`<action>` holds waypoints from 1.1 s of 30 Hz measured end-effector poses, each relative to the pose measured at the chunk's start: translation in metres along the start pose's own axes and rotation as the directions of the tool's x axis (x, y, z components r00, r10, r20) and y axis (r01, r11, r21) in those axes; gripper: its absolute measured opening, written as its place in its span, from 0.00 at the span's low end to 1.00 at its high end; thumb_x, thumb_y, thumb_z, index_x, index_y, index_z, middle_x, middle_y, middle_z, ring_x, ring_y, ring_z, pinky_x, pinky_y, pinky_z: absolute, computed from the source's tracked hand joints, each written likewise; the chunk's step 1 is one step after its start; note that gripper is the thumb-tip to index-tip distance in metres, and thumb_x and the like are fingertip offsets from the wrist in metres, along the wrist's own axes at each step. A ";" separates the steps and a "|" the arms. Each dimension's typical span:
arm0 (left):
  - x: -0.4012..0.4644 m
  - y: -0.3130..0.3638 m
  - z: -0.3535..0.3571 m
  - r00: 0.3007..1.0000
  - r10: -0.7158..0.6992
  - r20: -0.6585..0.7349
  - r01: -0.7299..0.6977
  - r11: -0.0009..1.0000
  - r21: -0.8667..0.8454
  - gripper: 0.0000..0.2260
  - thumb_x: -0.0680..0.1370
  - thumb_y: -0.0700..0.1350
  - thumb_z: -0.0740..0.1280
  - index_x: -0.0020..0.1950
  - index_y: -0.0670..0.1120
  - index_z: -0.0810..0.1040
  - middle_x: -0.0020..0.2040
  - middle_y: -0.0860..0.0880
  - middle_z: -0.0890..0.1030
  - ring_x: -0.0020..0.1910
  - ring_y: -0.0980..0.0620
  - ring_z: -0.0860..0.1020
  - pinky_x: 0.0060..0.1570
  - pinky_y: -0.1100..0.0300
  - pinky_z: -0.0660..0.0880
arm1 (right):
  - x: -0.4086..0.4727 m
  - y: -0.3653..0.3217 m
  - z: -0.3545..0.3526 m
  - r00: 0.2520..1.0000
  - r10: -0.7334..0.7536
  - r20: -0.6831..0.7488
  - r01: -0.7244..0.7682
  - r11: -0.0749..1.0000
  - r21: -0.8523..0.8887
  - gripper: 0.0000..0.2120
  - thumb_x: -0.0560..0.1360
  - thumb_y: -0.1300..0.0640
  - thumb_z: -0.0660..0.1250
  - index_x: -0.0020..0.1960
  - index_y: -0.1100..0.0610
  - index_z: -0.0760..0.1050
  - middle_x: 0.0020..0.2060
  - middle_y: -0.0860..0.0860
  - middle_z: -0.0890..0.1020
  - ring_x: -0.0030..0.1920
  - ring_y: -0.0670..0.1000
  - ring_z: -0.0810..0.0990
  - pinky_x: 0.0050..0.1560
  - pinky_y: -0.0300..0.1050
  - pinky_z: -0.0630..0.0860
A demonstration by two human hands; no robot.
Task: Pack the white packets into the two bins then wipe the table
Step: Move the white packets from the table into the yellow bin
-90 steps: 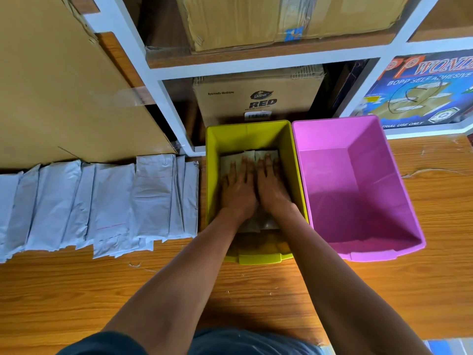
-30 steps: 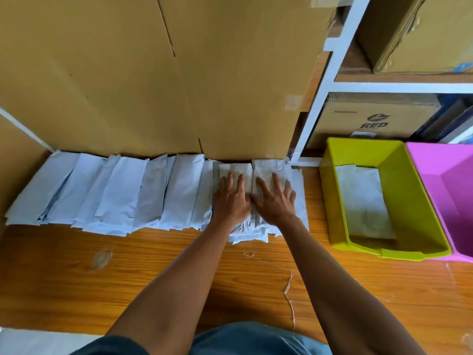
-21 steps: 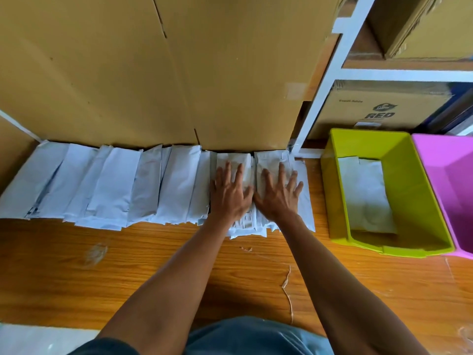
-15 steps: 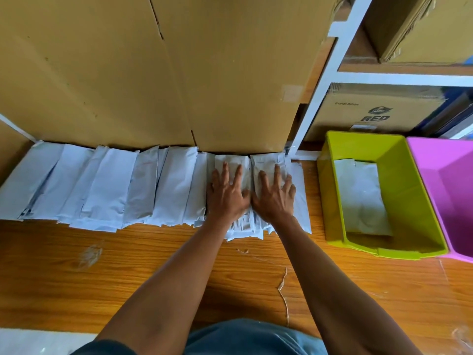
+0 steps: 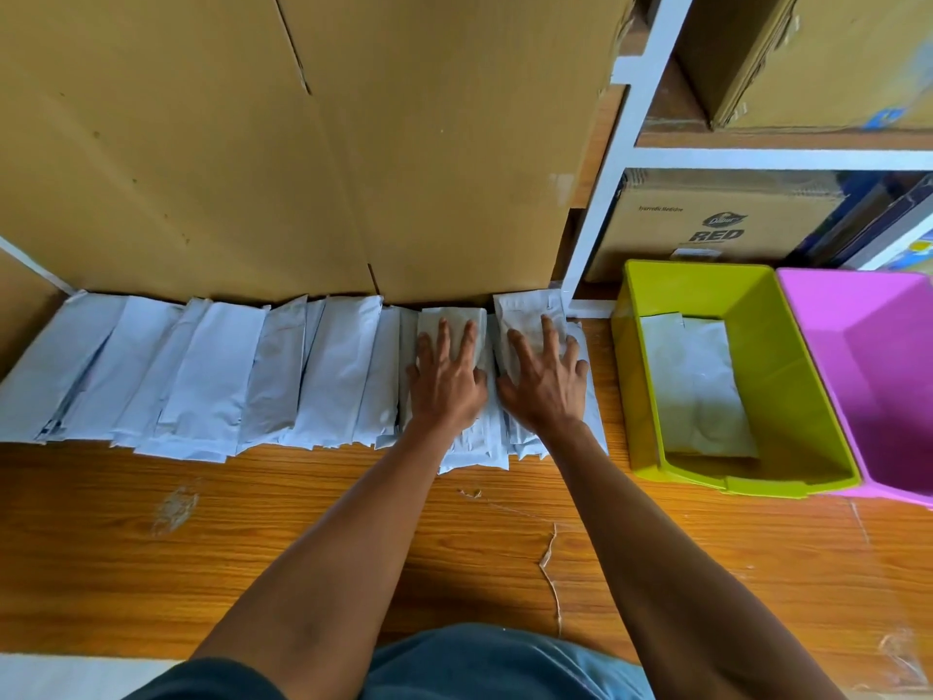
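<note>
Both hands lie flat, fingers spread, left hand (image 5: 447, 384) and right hand (image 5: 545, 384) each pressing 1 stack at the right end of the packets (image 5: 212, 371), likely to gather them. A few packets already lie in the green bin (image 5: 638, 376); the pink bin (image 5: 808, 346) looks empty.

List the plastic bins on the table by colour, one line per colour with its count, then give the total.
Yellow-green bin: 1
Pink bin: 1
Total: 2
</note>
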State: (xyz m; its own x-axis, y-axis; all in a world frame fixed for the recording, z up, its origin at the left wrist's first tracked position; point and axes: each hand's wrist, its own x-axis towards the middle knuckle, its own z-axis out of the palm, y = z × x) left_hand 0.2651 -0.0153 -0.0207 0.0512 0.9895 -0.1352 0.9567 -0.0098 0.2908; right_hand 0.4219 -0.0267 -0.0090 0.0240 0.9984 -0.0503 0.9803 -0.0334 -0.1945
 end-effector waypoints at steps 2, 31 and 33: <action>-0.003 0.003 -0.005 0.999 0.005 -0.044 -0.006 1.000 -0.023 0.35 0.86 0.58 0.59 0.87 0.59 0.41 0.87 0.48 0.42 0.85 0.36 0.46 0.79 0.34 0.58 | -0.001 -0.001 -0.007 1.000 0.002 -0.022 -0.002 1.000 0.011 0.35 0.78 0.35 0.63 0.81 0.41 0.57 0.84 0.56 0.52 0.79 0.70 0.56 0.68 0.67 0.68; -0.034 0.257 -0.034 0.955 0.182 -0.234 -0.255 0.907 -0.335 0.30 0.86 0.54 0.57 0.87 0.54 0.52 0.87 0.45 0.52 0.85 0.42 0.52 0.80 0.40 0.59 | -0.049 0.188 -0.138 0.983 0.143 -0.113 -0.138 0.989 0.054 0.33 0.83 0.37 0.56 0.85 0.43 0.51 0.85 0.54 0.49 0.83 0.69 0.47 0.74 0.68 0.63; -0.033 0.272 -0.024 0.952 0.199 -0.235 -0.268 0.910 -0.317 0.30 0.87 0.53 0.58 0.87 0.53 0.53 0.87 0.44 0.52 0.85 0.41 0.52 0.80 0.40 0.60 | -0.052 0.201 -0.135 0.988 0.131 -0.077 -0.129 0.991 0.040 0.34 0.84 0.48 0.62 0.85 0.44 0.49 0.85 0.55 0.48 0.83 0.70 0.46 0.75 0.69 0.64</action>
State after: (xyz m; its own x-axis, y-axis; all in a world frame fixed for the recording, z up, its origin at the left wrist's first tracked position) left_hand 0.5169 -0.0467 0.0853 0.1715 0.9734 0.1517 0.7660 -0.2286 0.6008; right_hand 0.6444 -0.0793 0.0865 0.1675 0.9859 -0.0001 0.9605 -0.1632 -0.2255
